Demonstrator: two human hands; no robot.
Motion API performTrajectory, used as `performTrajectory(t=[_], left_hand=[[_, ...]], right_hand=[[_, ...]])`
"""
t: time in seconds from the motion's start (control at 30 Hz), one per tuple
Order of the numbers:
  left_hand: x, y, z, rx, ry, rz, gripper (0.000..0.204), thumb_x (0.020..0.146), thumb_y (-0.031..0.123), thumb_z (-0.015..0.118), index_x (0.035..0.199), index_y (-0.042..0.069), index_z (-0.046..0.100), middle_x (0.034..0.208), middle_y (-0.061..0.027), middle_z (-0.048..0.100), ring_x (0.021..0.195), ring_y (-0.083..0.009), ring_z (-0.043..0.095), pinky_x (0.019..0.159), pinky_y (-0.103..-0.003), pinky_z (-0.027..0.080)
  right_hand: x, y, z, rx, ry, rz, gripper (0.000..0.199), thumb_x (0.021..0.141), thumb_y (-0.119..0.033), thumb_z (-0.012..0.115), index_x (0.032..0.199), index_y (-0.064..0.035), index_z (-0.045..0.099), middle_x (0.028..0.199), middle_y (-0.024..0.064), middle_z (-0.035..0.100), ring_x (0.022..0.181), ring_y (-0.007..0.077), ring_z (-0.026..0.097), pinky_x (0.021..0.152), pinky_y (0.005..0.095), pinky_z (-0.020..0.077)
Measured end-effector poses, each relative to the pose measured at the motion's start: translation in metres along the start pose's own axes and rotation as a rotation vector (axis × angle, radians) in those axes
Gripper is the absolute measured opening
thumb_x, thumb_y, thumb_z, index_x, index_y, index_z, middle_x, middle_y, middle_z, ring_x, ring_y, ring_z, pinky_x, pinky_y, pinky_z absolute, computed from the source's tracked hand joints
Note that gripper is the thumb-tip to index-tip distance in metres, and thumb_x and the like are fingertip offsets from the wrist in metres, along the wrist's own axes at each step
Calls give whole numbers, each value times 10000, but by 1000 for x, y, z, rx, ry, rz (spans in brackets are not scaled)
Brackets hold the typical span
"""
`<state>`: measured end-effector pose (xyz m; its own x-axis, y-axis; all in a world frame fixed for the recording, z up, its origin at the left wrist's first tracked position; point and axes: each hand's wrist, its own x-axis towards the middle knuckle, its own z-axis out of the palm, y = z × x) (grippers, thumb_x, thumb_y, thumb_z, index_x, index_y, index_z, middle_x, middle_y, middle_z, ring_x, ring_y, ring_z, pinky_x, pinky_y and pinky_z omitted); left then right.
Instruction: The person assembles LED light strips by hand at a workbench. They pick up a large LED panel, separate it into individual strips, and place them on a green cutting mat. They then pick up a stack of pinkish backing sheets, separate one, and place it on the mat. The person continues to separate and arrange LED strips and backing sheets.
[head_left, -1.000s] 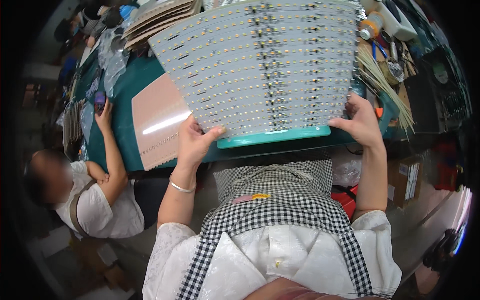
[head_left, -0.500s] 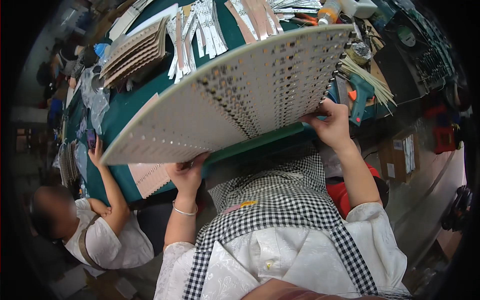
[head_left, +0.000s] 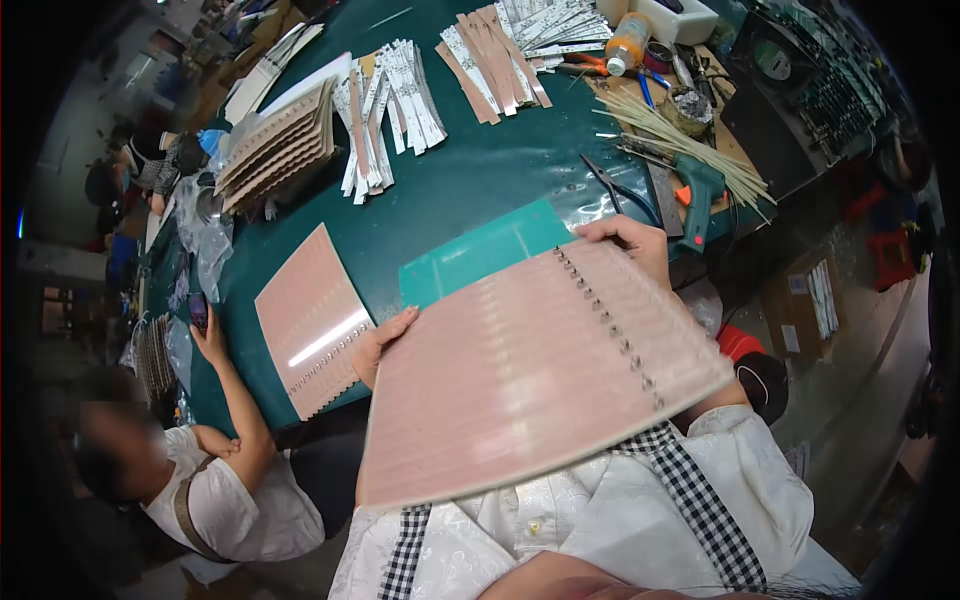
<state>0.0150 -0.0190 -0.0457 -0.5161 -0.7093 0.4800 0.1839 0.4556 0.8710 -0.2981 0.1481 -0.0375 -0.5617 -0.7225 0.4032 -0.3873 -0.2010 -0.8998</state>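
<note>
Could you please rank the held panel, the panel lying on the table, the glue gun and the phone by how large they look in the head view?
1. Held panel (nearer the camera, so its true size against the next is unsure)
2. Table panel
3. Glue gun
4. Phone

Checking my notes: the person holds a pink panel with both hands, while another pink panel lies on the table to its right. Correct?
The side is wrong: the head view shows the other pink panel lying left of the held panel.

Broad pinkish panel (head_left: 510,370), tilted, dark-dotted toward right
</note>
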Motion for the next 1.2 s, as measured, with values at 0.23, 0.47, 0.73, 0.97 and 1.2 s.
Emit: performTrajectory(t=[0.23,0.47,0.73,0.97,1.2], left_hand=[[31,24,-6,-19,334,-232,181,791,-147,603,924,-34,653,907,-99,686,854,-174,651,804,-315,541],[58,42,-24,-347,478,-232,345,823,-82,652,1138,7,543,1081,-145,636,934,-249,655,833,-434,582],[26,18,-43,-314,441,-411,428,822,-90,643,1210,6,490,1121,-147,612,937,-245,660,811,-407,585],[5,21,-24,-221,371,-552,440,773,-70,704,1175,-33,527,1126,-119,622,979,-191,627,874,-316,500],[14,31,-10,-122,107,-657,539,764,26,757,1234,-53,508,1151,-131,634,1023,-187,621,920,-322,478]], right_hand=[[39,-19,-15,105,-161,471,136,769,1,721,896,38,689,734,52,674,649,93,625,572,227,497],[111,8,15,128,-213,516,119,765,-4,734,849,54,673,692,65,652,569,93,602,514,210,488],[140,37,23,-395,-170,355,196,779,-139,761,861,31,705,715,57,685,657,138,657,586,299,534],[107,-24,-10,395,-433,408,423,814,-87,686,1221,-10,601,1067,78,671,974,142,610,840,286,497],[57,-23,-1,263,-411,533,386,764,83,668,1128,40,548,986,83,662,905,113,619,794,251,502]])
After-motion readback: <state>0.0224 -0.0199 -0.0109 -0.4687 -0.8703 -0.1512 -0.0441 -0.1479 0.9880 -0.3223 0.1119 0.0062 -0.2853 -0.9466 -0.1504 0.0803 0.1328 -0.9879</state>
